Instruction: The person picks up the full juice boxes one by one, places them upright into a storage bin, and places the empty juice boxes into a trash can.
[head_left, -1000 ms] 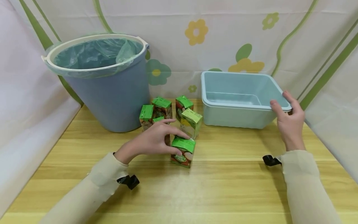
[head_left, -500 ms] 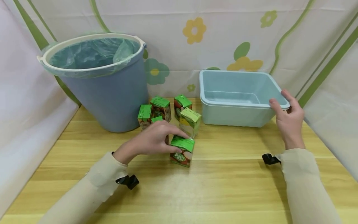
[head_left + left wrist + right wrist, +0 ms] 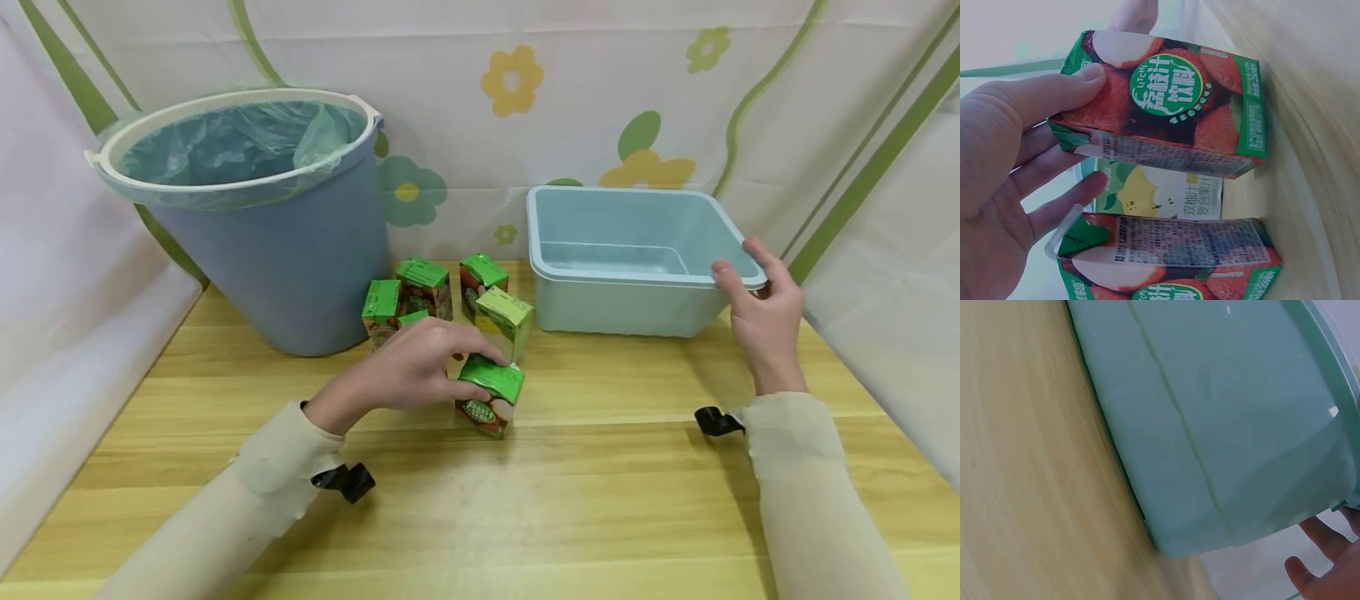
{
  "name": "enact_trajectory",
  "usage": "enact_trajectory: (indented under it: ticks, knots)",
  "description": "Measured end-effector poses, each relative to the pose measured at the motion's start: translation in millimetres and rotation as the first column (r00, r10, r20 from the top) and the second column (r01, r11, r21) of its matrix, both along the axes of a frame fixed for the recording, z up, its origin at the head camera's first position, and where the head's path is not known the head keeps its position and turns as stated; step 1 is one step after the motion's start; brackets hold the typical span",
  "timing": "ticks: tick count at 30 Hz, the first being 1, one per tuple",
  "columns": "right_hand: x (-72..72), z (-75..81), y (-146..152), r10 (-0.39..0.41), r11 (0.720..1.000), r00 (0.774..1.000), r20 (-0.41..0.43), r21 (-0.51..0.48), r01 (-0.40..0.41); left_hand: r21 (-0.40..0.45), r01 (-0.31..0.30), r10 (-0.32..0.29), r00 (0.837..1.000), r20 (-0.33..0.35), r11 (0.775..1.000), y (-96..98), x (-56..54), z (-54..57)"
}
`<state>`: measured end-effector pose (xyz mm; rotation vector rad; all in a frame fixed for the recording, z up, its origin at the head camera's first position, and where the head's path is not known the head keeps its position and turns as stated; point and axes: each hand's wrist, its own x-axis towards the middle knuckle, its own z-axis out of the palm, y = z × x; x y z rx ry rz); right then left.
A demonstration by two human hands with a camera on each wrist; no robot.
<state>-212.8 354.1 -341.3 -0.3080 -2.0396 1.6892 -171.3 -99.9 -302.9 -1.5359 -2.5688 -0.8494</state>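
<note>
My left hand [image 3: 416, 367] pinches a litchi juice box [image 3: 487, 412] near its green top. The left wrist view has the thumb on the red front of this juice box [image 3: 1166, 94], which is slightly tilted. A second litchi box [image 3: 1197, 247] and a yellow-green carton with a lemon-like fruit [image 3: 1147, 190] appear close by. Several more juice boxes stand behind the hand, one partly hidden by it. At the far right, my right hand [image 3: 768, 325] grips the corner rim of a light blue plastic basin [image 3: 622, 308], thumb on the near edge.
A tall blue bin [image 3: 277, 267] with a thin green liner stands at the left, beside the cartons. The basin sits on the wooden table [image 3: 525, 517] near the flowered back curtain [image 3: 450, 67]. Fabric walls enclose both sides.
The left hand's juice box has risen a little and shifted slightly right relative to the other boxes. The right hand keeps its hold on the basin. The head view has shifted slightly.
</note>
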Motion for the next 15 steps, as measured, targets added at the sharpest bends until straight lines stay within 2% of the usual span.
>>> enact_trajectory:
  ticks: [2,8,12,15]
  knots:
    - [-0.4,-0.1,0,0.002,1.000,1.000,0.003,0.003,-0.002,0.029,-0.003,0.003,1.000,0.004,1.000,1.2,0.0,1.6]
    - [0.0,0.3,-1,0.001,1.000,1.000,0.000,-0.002,-0.001,0.143,-0.043,0.033,0.997,0.073,0.989,8.7,-1.0,7.8]
    - [0.5,1.7,-1,-0.005,1.000,1.000,0.010,0.009,0.005,0.223,-0.099,0.078,0.992,0.100,0.970,12.7,-1.5,12.0]
    - [1.5,2.2,0,-0.004,1.000,1.000,0.022,0.013,0.004,0.265,-0.168,0.137,0.982,0.131,0.949,15.5,-1.3,15.1]
